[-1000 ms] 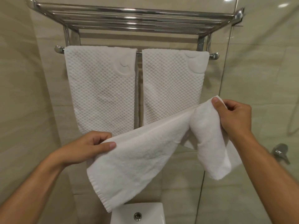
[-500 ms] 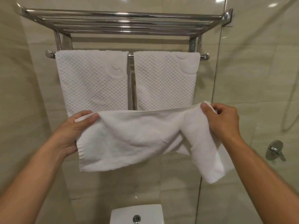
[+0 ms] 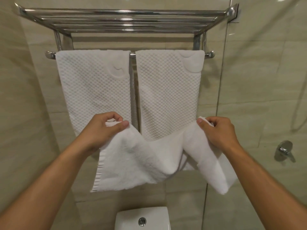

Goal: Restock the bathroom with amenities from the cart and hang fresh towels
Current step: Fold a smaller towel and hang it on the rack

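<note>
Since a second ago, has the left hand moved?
Yes. The left hand rose and went right: it pinches the plain white towel in front of the left waffle-textured hanging towel's lower part, no longer below its hem.

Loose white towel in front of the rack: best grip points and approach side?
Pinch the loose towel at its two top corners, from the near side, as the left hand and right hand do. It is limp and sags in the middle, so corner grips likely keep the top edge spread for draping.
</note>
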`<act>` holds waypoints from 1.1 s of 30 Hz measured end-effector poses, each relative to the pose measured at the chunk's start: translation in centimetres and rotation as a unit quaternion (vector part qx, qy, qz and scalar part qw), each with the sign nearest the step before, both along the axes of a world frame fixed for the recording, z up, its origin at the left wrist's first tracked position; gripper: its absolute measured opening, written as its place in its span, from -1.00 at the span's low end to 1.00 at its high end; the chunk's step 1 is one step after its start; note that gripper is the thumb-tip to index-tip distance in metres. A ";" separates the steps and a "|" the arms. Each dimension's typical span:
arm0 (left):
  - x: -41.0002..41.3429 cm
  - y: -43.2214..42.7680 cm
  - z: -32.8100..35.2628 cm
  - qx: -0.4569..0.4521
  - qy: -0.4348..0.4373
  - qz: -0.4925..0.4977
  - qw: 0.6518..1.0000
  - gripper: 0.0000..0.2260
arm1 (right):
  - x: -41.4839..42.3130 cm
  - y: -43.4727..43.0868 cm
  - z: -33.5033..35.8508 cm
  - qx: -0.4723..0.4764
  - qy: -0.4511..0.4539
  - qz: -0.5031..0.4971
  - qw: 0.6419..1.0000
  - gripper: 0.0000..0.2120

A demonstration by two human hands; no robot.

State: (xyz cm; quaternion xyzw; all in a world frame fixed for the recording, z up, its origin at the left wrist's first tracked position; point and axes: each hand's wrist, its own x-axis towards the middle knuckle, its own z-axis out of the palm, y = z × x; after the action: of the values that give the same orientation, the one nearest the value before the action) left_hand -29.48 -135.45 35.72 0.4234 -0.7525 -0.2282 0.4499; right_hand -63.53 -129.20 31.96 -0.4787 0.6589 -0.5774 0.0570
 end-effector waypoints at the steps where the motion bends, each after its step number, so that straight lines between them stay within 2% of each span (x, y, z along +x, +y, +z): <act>1: -0.4 0.4 0.2 0.016 0.016 -0.006 1.000 -0.80 | 0.1 0.0 -0.1 0.006 0.005 0.003 1.000 -0.78; 6: -1.0 0.9 1.2 0.080 0.090 -0.012 0.993 -0.62 | 0.1 0.1 -0.5 0.018 0.059 -0.032 0.998 -0.74; 8: -0.6 1.0 1.8 0.128 0.068 -0.055 0.988 -0.46 | 0.0 0.3 -0.3 0.019 0.103 -0.075 0.992 -0.71; 9: -0.4 1.0 2.0 0.143 0.045 -0.072 0.986 -0.46 | -0.1 0.4 -0.1 0.024 0.117 -0.093 0.988 -0.70; 12: -1.0 0.7 1.8 0.097 -0.015 -0.020 0.995 -0.79 | -0.2 0.5 0.3 0.051 0.121 -0.102 0.986 -0.73; 14: -1.7 0.5 1.2 0.077 -0.039 0.009 0.996 -0.87 | 0.3 0.4 0.2 0.065 0.110 -0.085 0.988 -0.74; 17: -2.3 0.4 0.7 0.068 -0.099 0.029 0.992 -0.81 | 1.7 0.2 0.1 0.064 0.092 -0.033 0.993 -0.73; 22: -1.5 0.6 0.5 0.046 -0.199 -0.005 0.979 -0.80 | 4.5 0.9 1.1 0.070 0.077 0.054 0.993 -0.78; 25: -1.1 1.2 0.0 0.057 -0.181 -0.046 0.981 -0.79 | 6.3 1.5 1.4 0.085 0.101 0.114 0.985 -0.77; 29: -1.2 1.6 -1.0 0.087 -0.123 -0.076 0.986 -0.73 | 8.9 1.9 1.2 0.102 0.138 0.136 0.976 -0.76; 33: -1.4 1.5 -1.5 0.101 -0.112 -0.080 0.985 -0.68 | 10.5 2.2 0.9 0.112 0.109 0.171 0.973 -0.83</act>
State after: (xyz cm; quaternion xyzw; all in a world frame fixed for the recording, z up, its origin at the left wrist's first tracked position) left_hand -30.90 -133.90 34.20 0.4280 -0.8027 -0.2893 0.2980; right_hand -53.01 -127.00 32.86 -0.6351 0.6297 -0.4262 0.1363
